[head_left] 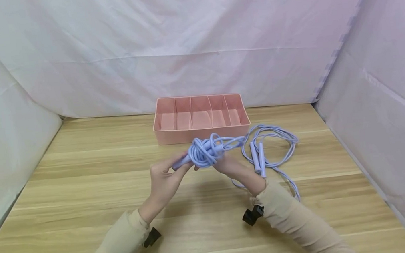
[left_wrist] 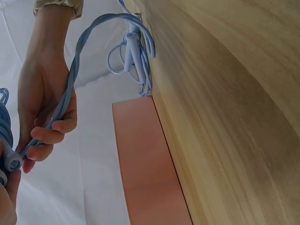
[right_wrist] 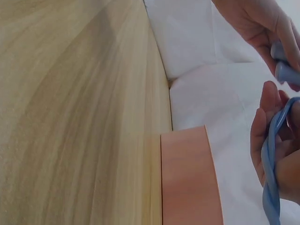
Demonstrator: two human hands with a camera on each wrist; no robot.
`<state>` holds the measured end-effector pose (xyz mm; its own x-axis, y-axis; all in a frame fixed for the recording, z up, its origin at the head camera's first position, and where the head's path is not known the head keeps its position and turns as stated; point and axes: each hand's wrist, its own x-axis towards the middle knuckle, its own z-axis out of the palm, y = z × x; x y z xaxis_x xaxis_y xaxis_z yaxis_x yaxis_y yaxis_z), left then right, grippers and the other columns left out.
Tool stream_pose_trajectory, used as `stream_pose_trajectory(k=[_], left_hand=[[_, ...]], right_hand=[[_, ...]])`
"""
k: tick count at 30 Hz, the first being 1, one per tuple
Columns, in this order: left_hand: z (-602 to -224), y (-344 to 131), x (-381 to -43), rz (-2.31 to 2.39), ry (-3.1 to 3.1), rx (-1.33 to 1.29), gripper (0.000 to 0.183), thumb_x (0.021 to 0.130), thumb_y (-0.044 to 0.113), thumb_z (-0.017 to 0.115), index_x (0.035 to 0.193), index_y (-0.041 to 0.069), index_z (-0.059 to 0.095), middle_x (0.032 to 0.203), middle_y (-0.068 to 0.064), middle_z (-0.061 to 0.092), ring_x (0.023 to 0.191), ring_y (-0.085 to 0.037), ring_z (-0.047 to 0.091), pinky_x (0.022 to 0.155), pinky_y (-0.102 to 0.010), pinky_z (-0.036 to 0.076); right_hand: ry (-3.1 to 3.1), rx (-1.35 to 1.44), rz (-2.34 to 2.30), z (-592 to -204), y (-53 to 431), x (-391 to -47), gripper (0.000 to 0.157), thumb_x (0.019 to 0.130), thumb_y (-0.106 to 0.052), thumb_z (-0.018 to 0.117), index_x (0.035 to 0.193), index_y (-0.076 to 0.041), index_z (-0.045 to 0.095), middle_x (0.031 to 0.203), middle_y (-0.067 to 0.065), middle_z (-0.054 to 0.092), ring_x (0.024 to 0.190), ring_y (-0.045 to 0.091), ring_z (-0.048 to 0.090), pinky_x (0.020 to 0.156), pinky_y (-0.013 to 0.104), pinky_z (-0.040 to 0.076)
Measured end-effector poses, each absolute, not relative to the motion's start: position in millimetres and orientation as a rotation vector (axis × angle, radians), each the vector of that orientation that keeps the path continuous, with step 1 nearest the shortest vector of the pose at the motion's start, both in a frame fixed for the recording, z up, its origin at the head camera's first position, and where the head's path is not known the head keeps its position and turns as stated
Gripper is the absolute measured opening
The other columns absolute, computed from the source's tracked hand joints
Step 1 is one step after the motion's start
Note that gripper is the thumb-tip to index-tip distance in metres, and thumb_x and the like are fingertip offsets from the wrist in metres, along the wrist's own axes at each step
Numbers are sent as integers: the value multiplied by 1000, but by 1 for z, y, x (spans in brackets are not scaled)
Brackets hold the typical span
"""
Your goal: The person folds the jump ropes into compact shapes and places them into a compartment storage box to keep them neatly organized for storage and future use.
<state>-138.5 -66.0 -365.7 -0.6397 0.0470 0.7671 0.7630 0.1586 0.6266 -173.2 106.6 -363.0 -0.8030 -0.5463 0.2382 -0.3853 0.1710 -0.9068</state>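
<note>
A light-blue jump rope (head_left: 202,154) is bundled in the air in front of the body, its cord wound in several turns round its handles. My left hand (head_left: 166,180) grips the handle ends from the left, with two handle tips (right_wrist: 287,72) showing in the right wrist view. At the bundle's right side, my right hand (head_left: 232,167) holds the cord. In the left wrist view its fingers (left_wrist: 48,135) curl round a twisted length of cord (left_wrist: 75,70) that crosses the palm and loops away. The bundle hides part of the right hand in the head view.
A pink box (head_left: 203,134) with several compartments stands at the back, behind the bundle. Right of it, a second blue jump rope (head_left: 284,132) lies loosely coiled, its two handles (head_left: 258,158) side by side. White cloth (head_left: 198,78) walls off the wooden table's (head_left: 84,185) back and sides.
</note>
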Motion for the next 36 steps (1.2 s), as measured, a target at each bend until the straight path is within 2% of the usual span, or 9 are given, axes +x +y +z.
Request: stream_pose_trajectory(k=[2,4,7,15,19,22,25,30,36], left_hand=[[-367,-65,-141,-1486,-1851,-739,22,64,-10,75,85,-6,70,81,-19,69,79,-8,67,69,-17,53],[-369,-65,-143,-1445,-1859,-723,22,63,-10,75,85,-5,70,81,-18,69,76,-13,68,68,-17,53],[-370,-65,-145,-1390,-1864,-700,23,62,-11,76,84,-6,70,80,-18,69,71,-22,69,66,-19,54],[-371,-67,-150,-1289,-1863,-651,24,61,-8,78,83,-5,70,77,-18,69,64,-25,68,60,-20,54],[-370,-69,-151,-1276,-1858,-646,23,62,-5,78,83,-4,71,77,-17,69,65,-25,68,60,-20,54],[-370,-70,-151,-1263,-1859,-645,23,62,-5,78,83,-4,71,77,-17,69,63,-24,68,59,-19,54],[-371,-72,-153,-1241,-1858,-631,24,61,-6,78,83,-4,71,77,-17,69,60,-23,67,55,-19,52],[-372,-75,-154,-1225,-1869,-595,24,61,-7,78,84,-5,71,77,-17,69,57,-23,66,52,-18,51],[-374,-79,-159,-1245,-1875,-534,22,64,-6,77,84,-5,70,77,-19,69,61,-27,67,58,-18,53]], right_hand=[[2282,-839,-1709,-363,101,-173,28,95,-6,41,103,16,55,79,29,64,70,16,66,67,31,55],[2187,-698,-1787,-365,98,-170,28,95,-5,38,107,15,54,80,33,62,67,14,66,65,37,55],[2154,-621,-1820,-367,95,-164,26,93,-1,41,112,13,52,87,34,61,67,11,65,65,40,54],[2394,-683,-1636,-370,98,-152,22,96,-10,42,107,1,56,85,18,65,62,15,60,56,33,50],[2508,-711,-1523,-367,100,-150,21,96,-11,44,97,1,61,85,15,66,60,15,59,49,22,44],[2559,-727,-1464,-365,103,-148,22,95,-11,45,90,0,64,83,14,66,59,16,59,44,20,40],[2583,-717,-1424,-364,106,-147,23,95,-11,45,92,-1,66,82,11,67,59,18,59,42,20,38],[2606,-689,-1401,-364,111,-143,26,94,-9,48,112,4,61,87,13,68,61,19,60,44,20,43],[2681,-687,-1364,-368,115,-141,30,89,-7,56,118,1,58,82,12,69,55,15,58,42,19,44]])
